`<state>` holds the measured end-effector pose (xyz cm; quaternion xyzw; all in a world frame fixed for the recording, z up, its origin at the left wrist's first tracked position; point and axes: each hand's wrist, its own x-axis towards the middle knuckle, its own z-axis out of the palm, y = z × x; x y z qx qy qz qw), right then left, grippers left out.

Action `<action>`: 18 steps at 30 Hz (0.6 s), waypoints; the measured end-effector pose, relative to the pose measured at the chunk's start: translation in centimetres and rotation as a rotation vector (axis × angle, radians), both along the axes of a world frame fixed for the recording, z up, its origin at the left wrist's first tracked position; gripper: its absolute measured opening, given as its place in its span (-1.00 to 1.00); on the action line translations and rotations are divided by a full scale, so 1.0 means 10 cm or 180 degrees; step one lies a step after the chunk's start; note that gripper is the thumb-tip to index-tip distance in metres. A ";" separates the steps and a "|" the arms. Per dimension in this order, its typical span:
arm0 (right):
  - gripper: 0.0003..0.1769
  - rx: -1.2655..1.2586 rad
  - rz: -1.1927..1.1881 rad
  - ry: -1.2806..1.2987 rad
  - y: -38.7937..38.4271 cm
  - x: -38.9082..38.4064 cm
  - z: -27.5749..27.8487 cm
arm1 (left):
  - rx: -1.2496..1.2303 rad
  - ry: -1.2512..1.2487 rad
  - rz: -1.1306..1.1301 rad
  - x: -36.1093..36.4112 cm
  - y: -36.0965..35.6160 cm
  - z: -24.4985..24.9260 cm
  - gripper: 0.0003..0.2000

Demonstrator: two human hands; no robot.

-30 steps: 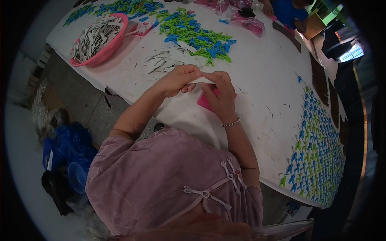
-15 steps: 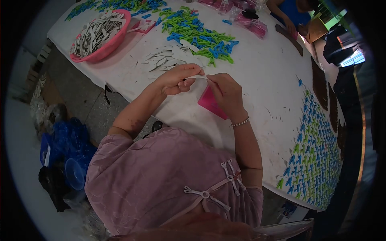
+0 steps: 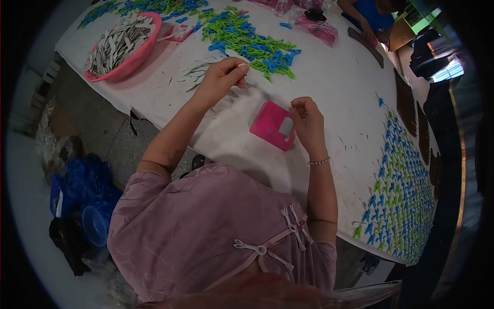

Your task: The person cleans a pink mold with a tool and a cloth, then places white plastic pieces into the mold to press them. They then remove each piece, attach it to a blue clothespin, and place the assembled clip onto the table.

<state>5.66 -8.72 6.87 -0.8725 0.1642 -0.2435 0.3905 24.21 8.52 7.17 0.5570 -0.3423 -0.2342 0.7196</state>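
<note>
My left hand [image 3: 224, 80] is closed in a pinch above the pile of flat whitish strips [image 3: 194, 74]. A small white bit shows at its fingertips, too little to name. Over the right side of a pink box [image 3: 264, 126], my right hand [image 3: 310, 126] has its fingers curled and drawn together. Whether anything is in that pinch is hidden. A grey patch [image 3: 285, 126] shows on the box beside my right hand. Beyond my left hand spreads a heap of green and blue clothespins [image 3: 247, 44].
A pink basin [image 3: 152, 49] full of whitish strips stands at the left table edge. Rows of blue and green clothespins [image 3: 401, 195] cover the right end. Pink bagged goods [image 3: 319, 31] lie at the back, near another person's arm [image 3: 360, 20]. Blue plastic bags [image 3: 90, 188] sit on the floor.
My hands have come apart from the white strip they held between them. The left has moved up and left, the right outward to the right, uncovering more of the pink box.
</note>
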 end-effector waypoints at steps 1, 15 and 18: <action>-0.83 0.0000 -0.0028 0.0012 -0.03 -0.01 -0.02 | 0.0000 0.0012 -0.0028 -0.01 -0.03 0.00 -0.82; -0.78 0.1441 0.0127 0.0240 0.03 -0.19 0.01 | 0.0115 -0.0139 -0.0483 -0.27 -0.36 0.00 -0.86; -0.83 0.0935 -0.0162 -0.0313 -0.09 -0.26 -0.12 | 0.0107 -0.0491 -0.0434 -0.24 -0.40 -0.04 -0.87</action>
